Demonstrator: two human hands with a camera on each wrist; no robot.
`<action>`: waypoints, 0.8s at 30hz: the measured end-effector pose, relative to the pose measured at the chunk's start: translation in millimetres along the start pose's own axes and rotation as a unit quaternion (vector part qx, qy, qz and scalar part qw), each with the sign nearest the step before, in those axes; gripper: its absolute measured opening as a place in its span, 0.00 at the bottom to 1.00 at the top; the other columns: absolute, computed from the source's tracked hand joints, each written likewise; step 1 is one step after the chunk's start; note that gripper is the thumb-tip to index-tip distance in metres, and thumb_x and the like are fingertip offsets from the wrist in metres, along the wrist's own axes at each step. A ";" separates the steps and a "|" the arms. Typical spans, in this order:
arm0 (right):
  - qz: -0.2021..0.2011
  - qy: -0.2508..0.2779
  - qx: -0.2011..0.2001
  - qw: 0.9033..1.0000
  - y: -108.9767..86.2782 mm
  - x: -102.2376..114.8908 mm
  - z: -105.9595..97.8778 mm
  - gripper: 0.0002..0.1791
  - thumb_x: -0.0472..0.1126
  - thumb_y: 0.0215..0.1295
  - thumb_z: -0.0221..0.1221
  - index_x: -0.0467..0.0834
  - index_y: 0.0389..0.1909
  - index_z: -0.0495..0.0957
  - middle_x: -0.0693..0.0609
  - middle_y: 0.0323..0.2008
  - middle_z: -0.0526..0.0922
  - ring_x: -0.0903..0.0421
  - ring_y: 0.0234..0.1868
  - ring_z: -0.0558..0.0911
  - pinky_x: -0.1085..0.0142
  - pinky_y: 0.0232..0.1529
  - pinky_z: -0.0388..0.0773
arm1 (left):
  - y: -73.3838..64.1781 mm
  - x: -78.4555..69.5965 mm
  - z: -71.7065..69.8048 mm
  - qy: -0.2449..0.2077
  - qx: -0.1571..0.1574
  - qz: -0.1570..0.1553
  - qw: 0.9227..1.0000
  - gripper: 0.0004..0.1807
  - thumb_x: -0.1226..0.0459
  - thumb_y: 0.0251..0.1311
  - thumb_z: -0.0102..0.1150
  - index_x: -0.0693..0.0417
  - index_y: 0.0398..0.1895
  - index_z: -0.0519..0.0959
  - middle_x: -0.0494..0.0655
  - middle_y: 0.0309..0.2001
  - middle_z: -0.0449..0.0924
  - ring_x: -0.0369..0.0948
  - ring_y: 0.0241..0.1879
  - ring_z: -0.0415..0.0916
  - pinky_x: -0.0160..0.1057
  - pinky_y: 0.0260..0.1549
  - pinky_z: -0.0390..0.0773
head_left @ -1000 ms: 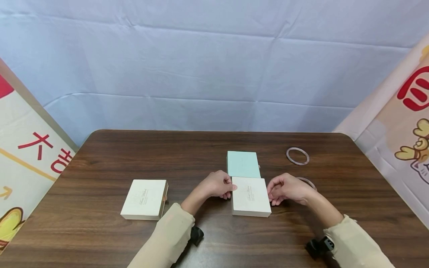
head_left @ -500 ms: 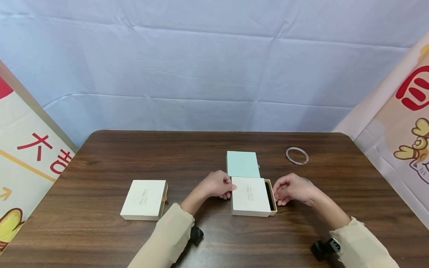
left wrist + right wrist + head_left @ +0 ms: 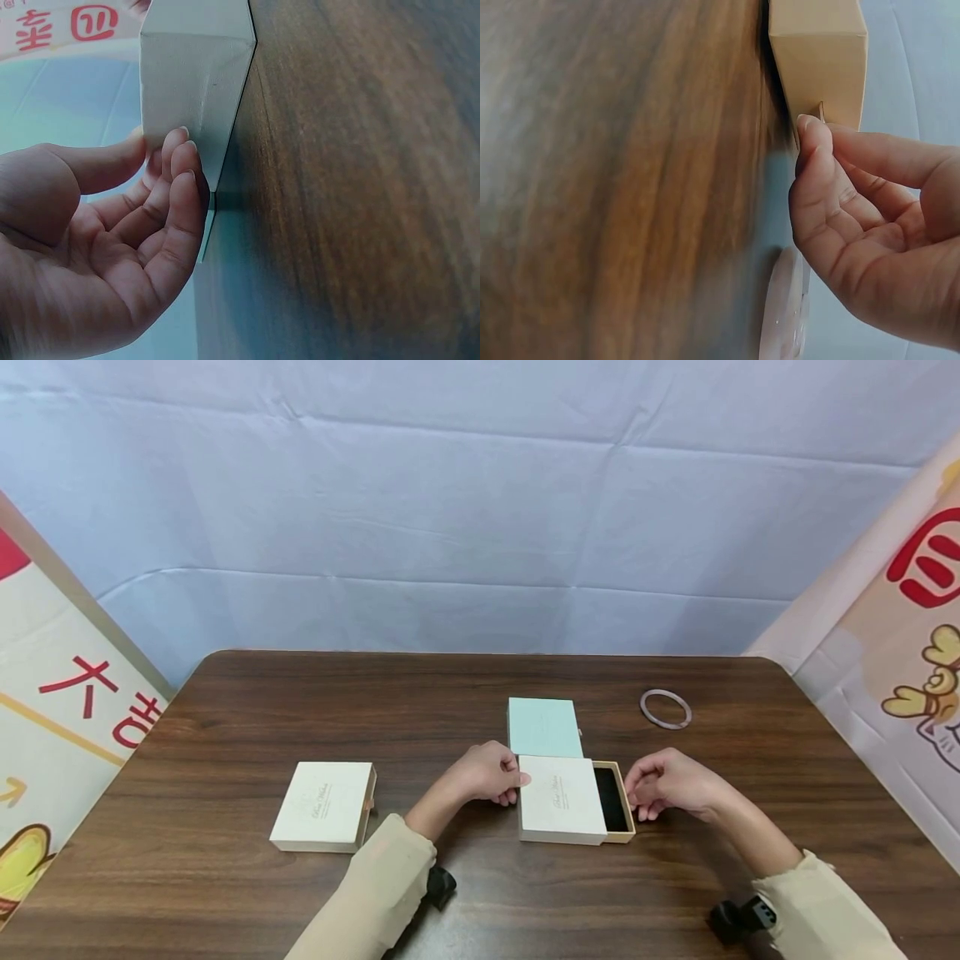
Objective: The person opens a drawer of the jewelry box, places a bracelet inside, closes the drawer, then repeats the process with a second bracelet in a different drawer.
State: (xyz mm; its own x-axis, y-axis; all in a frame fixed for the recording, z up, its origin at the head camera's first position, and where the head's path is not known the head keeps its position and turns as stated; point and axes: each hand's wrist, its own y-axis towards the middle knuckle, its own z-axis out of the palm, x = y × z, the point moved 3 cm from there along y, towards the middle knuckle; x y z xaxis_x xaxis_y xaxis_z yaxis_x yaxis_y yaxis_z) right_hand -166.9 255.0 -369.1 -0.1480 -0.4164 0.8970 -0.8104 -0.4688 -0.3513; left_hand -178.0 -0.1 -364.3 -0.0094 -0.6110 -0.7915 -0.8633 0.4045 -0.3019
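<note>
A white drawer box [image 3: 561, 802] with printed lettering lies at the middle right of the table. At its left edge, my left hand [image 3: 486, 773] holds the sleeve, thumb on top and curled fingers against the side [image 3: 176, 90]. The tan inner drawer [image 3: 619, 837], lined in black, sticks out of the sleeve's right side. My right hand [image 3: 670, 783] pinches the small pull tab [image 3: 821, 111] on the drawer's end between thumb and finger. Directly behind the white box lies a mint-green box [image 3: 543, 727], touching or nearly so.
Another white box [image 3: 322, 806] with a ribbon tab lies to the left. A pale lilac bangle [image 3: 666, 710] rests at the back right. Near the right hand, a glossy bangle [image 3: 784, 307] shows in the right wrist view. The wooden table [image 3: 360, 702] meets a cloth backdrop behind.
My right hand has moved to the right and drawn the drawer partly out of the white box's sleeve. The left hand has stayed on the sleeve's left edge.
</note>
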 end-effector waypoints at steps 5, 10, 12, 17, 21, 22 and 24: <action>0.005 0.001 -0.003 1.000 -1.0 -1.5 -3.1 0.06 0.23 0.51 0.52 0.25 0.31 0.74 0.44 0.22 0.77 0.56 0.20 0.78 0.62 0.24 0.77 | -0.1 -0.5 0.0 0.005 -0.001 0.000 1.000 0.14 0.64 0.59 0.59 0.62 0.17 0.75 0.49 0.15 0.77 0.45 0.18 0.77 0.36 0.19 0.73; 0.005 -0.001 -0.006 1.000 -2.8 -2.1 -5.8 0.06 0.23 0.50 0.52 0.24 0.31 0.73 0.44 0.22 0.77 0.56 0.19 0.78 0.63 0.23 0.77 | 0.1 -0.9 -0.3 0.008 0.000 -0.002 1.000 0.14 0.64 0.59 0.59 0.62 0.18 0.75 0.49 0.15 0.77 0.44 0.19 0.77 0.36 0.19 0.73; 0.005 -0.003 -0.008 1.000 -4.0 -2.5 -7.1 0.06 0.23 0.50 0.52 0.24 0.31 0.73 0.44 0.22 0.77 0.56 0.19 0.78 0.62 0.23 0.77 | 0.0 -1.0 -0.3 0.008 -0.001 -0.003 1.000 0.14 0.63 0.59 0.59 0.62 0.18 0.75 0.49 0.15 0.77 0.44 0.19 0.77 0.36 0.19 0.73; 0.006 -0.009 -0.012 1.000 -7.5 -4.5 -10.6 0.07 0.22 0.50 0.52 0.24 0.31 0.73 0.44 0.22 0.77 0.56 0.19 0.77 0.62 0.23 0.77 | 0.2 -1.0 0.1 0.000 -0.001 -0.005 1.000 0.14 0.64 0.59 0.59 0.62 0.18 0.75 0.50 0.15 0.77 0.44 0.18 0.77 0.36 0.19 0.74; 0.003 -0.013 -0.015 1.000 -10.0 -6.3 -13.7 0.07 0.23 0.50 0.52 0.22 0.32 0.72 0.43 0.22 0.76 0.56 0.19 0.77 0.62 0.22 0.76 | -0.1 -0.8 0.6 -0.007 -0.001 -0.007 1.000 0.14 0.64 0.58 0.59 0.63 0.18 0.74 0.50 0.15 0.77 0.43 0.18 0.76 0.36 0.20 0.74; 0.002 -0.013 -0.015 1.000 -10.5 -6.6 -14.4 0.07 0.22 0.50 0.51 0.22 0.32 0.71 0.43 0.22 0.76 0.56 0.19 0.77 0.62 0.22 0.76 | -0.1 -0.7 0.5 -0.007 -0.002 -0.009 1.000 0.14 0.64 0.58 0.59 0.62 0.18 0.74 0.50 0.15 0.77 0.43 0.18 0.76 0.36 0.20 0.74; 0.001 -0.012 -0.016 1.000 -11.4 -7.1 -15.5 0.08 0.22 0.50 0.52 0.21 0.32 0.71 0.43 0.22 0.75 0.56 0.19 0.77 0.63 0.22 0.76 | -0.5 -0.6 0.6 -0.005 -0.002 -0.011 1.000 0.14 0.64 0.58 0.59 0.62 0.18 0.74 0.50 0.15 0.77 0.43 0.18 0.76 0.36 0.20 0.74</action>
State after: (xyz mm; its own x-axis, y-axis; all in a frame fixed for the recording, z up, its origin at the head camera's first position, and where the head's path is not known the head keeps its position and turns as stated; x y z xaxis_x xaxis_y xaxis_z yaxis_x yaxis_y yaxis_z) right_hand -165.4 275.4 -367.3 -0.1369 -0.4360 0.8895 -0.8276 -0.4430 -0.3446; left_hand -177.2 0.5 -364.0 0.0141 -0.6132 -0.7898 -0.8650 0.3888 -0.3172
